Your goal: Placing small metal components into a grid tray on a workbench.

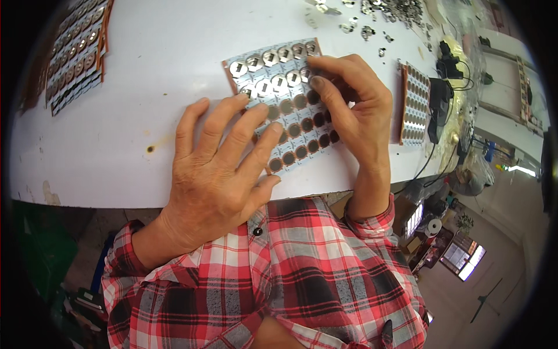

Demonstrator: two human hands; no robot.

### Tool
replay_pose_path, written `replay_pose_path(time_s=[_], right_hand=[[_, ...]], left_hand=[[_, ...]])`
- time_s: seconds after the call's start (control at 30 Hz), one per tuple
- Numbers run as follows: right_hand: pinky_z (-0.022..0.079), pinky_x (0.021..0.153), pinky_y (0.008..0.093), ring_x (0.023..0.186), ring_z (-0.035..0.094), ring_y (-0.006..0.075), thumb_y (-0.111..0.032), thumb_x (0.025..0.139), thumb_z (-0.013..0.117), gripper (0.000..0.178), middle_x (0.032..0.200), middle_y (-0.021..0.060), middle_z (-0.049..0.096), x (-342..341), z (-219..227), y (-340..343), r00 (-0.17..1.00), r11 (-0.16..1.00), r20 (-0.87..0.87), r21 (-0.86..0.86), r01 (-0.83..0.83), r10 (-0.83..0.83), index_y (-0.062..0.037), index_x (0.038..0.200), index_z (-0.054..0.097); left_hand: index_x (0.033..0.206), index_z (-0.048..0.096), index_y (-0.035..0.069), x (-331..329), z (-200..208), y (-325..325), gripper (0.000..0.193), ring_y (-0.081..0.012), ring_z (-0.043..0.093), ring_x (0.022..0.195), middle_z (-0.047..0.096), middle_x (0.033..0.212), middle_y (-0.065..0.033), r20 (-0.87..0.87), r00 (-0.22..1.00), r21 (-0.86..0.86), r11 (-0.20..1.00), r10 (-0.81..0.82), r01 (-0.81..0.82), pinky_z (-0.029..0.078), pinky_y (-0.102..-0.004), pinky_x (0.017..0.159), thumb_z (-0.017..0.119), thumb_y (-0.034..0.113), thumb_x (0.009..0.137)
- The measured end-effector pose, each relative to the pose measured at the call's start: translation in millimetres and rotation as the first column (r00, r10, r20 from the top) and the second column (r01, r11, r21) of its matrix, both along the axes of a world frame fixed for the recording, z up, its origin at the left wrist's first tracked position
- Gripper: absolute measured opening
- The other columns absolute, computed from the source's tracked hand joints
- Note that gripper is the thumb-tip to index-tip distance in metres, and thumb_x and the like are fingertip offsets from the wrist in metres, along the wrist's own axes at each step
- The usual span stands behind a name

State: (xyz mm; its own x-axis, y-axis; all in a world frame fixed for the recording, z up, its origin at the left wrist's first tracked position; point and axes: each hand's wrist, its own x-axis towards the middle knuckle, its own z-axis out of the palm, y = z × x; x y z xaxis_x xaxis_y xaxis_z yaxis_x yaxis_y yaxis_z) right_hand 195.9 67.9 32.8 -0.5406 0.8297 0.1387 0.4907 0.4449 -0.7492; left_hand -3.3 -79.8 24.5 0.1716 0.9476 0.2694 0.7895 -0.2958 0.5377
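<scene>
A light-blue circuit board panel with copper-coloured edges lies tilted on the table in front of me. Shiny round metal clips sit on its two far rows, and the nearer rows show bare dark round pads. My left hand is spread with its fingers apart, fingertips resting on the panel's left side. At the right end of the second row, the thumb and index finger of my right hand close around a metal clip. The other right fingers are curled and partly hidden.
Loose metal clips are heaped at the far right. A stack of filled panels stands at the far left; another panel lies to the right beside black adapters and cables. The table's near edge runs before my body.
</scene>
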Motion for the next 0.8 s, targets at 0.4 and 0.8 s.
replay_pose_path(time_s=[0.4,0.8], right_hand=[[0.054,0.069,0.0327,0.074,0.068,0.0168,0.003,0.092,0.073,0.015,0.089,0.0083,0.071,72.0,8.4,7.4,0.842,0.872,0.300,0.352,0.340,-0.449,-0.0007,0.105,0.077],[0.061,0.075,0.0279,0.079,0.074,0.0149,0.000,0.096,0.075,0.023,0.092,0.0096,0.076,25.8,6.4,-6.7,0.884,0.878,-0.281,-0.414,0.240,-0.374,0.0064,0.118,0.073]], left_hand=[[0.120,0.075,0.003,2.6,-0.7,1.2,0.062,-0.0348,0.053,0.134,0.062,0.138,-0.0137,0.026,1.000,0.011,1.000,0.015,-0.016,0.037,-0.0607,0.114,0.089,0.025,0.065],[0.128,0.073,0.005,0.9,-1.9,-0.8,0.066,-0.0385,0.051,0.139,0.061,0.142,-0.0156,0.009,1.000,-0.014,1.000,-0.004,0.004,0.038,-0.0618,0.116,0.089,0.027,0.068]])
